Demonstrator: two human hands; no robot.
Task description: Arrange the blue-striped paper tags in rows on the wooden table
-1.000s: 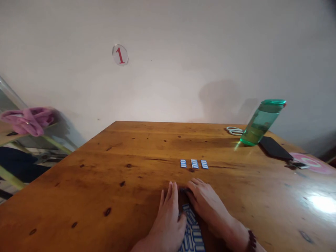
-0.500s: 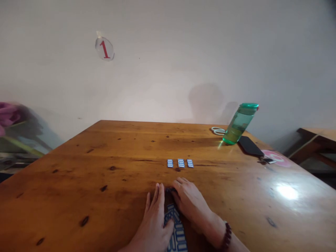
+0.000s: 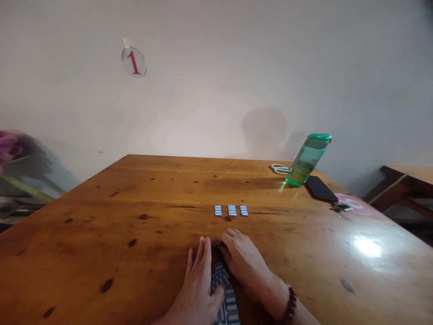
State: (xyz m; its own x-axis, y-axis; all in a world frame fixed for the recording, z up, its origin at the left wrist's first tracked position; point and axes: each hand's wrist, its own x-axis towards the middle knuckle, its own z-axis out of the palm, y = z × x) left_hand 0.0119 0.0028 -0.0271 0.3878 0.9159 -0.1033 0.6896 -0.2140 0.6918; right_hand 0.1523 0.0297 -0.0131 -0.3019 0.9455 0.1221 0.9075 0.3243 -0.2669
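A group of small blue-and-white tiles (image 3: 231,301) lies on the wooden table between my hands, its near end cut off by the bottom of the view. My left hand (image 3: 199,289) rests along the left side of the tiles, fingers stretched forward and thumb over them. My right hand (image 3: 248,262), a dark beaded bracelet (image 3: 291,303) on its wrist, curls its fingers at the far end against some darker-looking pieces (image 3: 216,244). Its fingertips are partly hidden. Beyond the hands stand three small stacks of like tiles, the left (image 3: 218,211), middle (image 3: 232,210) and right one (image 3: 244,211).
The wooden table (image 3: 111,216) reaches to the wall. At its back right are a tilted-looking green bottle (image 3: 307,160), a white cable loop (image 3: 280,169), a dark phone (image 3: 320,188), keys (image 3: 341,206) and a pink disc (image 3: 358,205). A pink flower (image 3: 9,146) shows at the left edge.
The whole view has shifted very slightly. Both hands keep nearly the same pose around the tiles, and the three stacks stay where they were.
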